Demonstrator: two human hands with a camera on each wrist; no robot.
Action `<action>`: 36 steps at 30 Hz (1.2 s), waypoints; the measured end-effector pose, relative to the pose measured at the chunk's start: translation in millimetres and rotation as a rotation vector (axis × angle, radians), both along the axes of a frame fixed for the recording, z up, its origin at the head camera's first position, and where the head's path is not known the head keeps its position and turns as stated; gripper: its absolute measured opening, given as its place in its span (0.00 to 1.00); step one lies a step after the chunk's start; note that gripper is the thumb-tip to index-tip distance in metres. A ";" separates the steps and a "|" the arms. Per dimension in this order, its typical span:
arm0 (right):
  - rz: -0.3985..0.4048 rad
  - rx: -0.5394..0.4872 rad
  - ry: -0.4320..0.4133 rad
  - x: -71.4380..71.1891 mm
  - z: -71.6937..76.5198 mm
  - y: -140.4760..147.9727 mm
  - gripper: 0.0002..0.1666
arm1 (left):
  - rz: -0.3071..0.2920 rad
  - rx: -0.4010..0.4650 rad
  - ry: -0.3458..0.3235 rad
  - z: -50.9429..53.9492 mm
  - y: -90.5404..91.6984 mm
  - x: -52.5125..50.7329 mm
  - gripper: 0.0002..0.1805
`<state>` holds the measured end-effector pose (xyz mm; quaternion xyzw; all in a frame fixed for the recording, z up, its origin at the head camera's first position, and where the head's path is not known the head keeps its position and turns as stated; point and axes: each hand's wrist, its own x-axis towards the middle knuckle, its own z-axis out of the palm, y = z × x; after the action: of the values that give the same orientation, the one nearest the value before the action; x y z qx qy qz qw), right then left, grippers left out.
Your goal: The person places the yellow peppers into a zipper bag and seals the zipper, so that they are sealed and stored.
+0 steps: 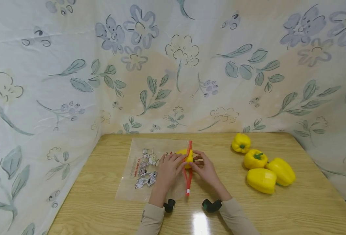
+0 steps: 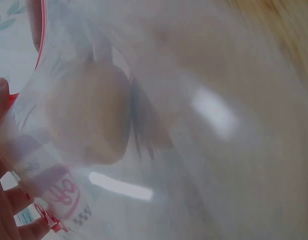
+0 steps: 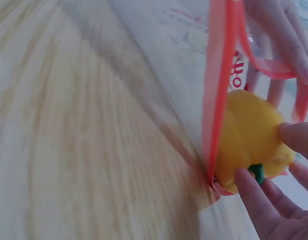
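A clear zip bag (image 1: 124, 182) printed with cartoon animals lies on the table, its red zip edge (image 1: 188, 182) facing right. In the bag's mouth sits a yellow bell pepper (image 3: 251, 125), green stem outward, partly inside. My right hand (image 1: 207, 170) holds it by the stem end, thumb and fingers spread around it in the right wrist view. With my left hand (image 1: 168, 168) I grip the bag near its opening, the thumb at the red edge. Through the cloudy plastic (image 2: 234, 165), the left wrist view shows the pepper only as a blurred shape.
Several more yellow bell peppers, one of them (image 1: 261, 180) nearest the front, sit grouped on the right of the wooden table (image 1: 96, 209). Floral cloth (image 1: 190, 81) hangs behind and at both sides. Black wrist devices (image 1: 212, 206) are at both cuffs.
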<state>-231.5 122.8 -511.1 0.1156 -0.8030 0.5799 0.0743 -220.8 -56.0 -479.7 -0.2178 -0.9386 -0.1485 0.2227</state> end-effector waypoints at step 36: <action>0.315 -0.305 -0.157 -1.4 -3.4 -5.0 0.23 | -0.028 0.049 0.004 -1.6 -2.3 -4.2 0.20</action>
<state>-232.9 117.8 -514.5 0.1815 -0.6814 0.7062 -0.0634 -225.0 -58.3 -481.3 -0.2256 -0.9312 -0.1740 0.2276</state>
